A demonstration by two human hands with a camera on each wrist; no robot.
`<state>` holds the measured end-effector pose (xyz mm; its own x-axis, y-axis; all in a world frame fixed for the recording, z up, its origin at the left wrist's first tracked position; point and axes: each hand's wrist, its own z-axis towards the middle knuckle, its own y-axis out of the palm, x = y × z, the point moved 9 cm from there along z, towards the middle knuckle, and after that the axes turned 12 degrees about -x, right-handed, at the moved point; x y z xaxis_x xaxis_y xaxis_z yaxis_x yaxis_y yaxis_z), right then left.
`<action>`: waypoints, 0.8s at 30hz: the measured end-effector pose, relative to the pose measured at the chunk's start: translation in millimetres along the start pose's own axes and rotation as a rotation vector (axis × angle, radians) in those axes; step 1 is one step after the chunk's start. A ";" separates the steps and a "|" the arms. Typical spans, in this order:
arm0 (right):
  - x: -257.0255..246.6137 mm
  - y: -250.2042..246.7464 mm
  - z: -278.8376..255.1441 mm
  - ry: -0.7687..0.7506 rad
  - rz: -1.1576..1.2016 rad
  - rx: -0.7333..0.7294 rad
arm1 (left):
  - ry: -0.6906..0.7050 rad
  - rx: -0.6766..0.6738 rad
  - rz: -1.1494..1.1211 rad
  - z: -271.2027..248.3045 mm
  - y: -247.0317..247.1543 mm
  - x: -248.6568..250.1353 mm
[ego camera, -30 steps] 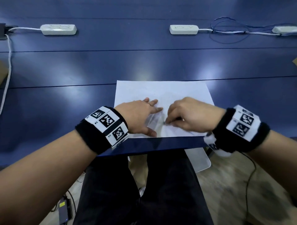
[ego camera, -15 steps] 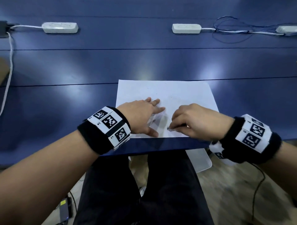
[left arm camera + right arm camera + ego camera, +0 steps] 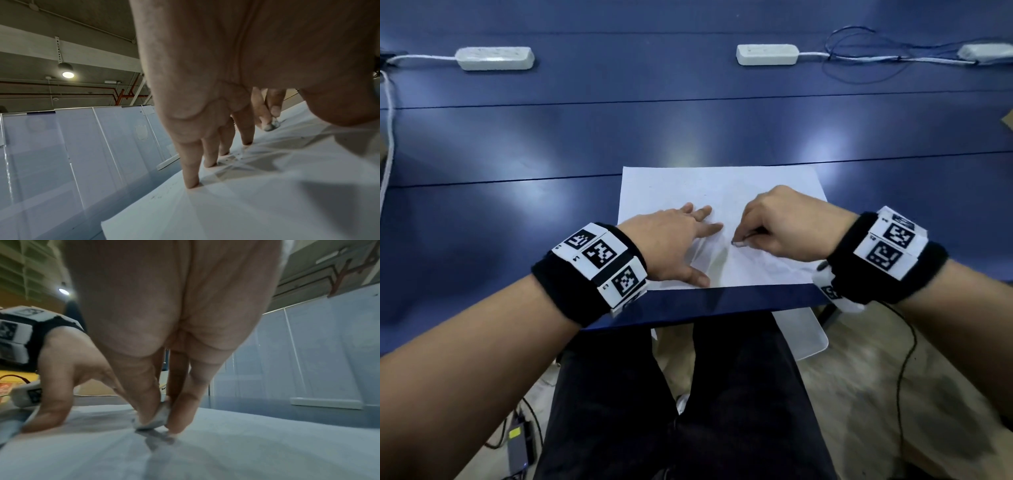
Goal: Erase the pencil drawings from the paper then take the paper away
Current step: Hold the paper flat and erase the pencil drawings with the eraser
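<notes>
A white sheet of paper [image 3: 722, 192] lies on the blue table [image 3: 517, 144] at its near edge. My left hand [image 3: 678, 240] lies flat on the paper's left half, fingers straight and spread, pressing it down [image 3: 211, 155]. My right hand [image 3: 770, 226] pinches a small grey-white eraser [image 3: 739, 244] between thumb and fingers, its tip touching the paper near the middle [image 3: 156, 418]. The same eraser [image 3: 272, 125] shows beyond my left fingers. Only faint grey smudges and crumbs show on the paper [image 3: 287, 194].
Two white power strips [image 3: 494, 58] [image 3: 767, 54] lie at the table's far side, with a third [image 3: 984, 52] and loose cables [image 3: 859, 58] at the far right. My legs and a white chair seat [image 3: 801, 332] are below the table edge.
My right hand with the eraser has moved back and forth over the paper, now sitting a little farther up and right than half a second ago. The left hand has stayed pressing the sheet.
</notes>
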<state>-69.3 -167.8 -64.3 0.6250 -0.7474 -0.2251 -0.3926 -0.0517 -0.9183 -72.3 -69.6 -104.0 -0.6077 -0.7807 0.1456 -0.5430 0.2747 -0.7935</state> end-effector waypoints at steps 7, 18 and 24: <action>-21.6 16.2 -16.3 -0.082 -0.012 -0.066 | -0.004 -0.004 0.004 1.6 1.7 -0.6; -26.2 15.0 -9.8 -0.089 0.016 -0.056 | -0.003 0.009 -0.011 1.6 0.9 -0.2; -3.6 -4.3 12.2 0.039 -0.020 0.016 | 0.011 0.027 -0.045 1.8 0.7 -2.0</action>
<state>-61.7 -156.8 -63.5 0.6058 -0.7716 -0.1939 -0.3691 -0.0567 -0.9277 -70.5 -68.9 -105.9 -0.5891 -0.7859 0.1881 -0.5544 0.2237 -0.8016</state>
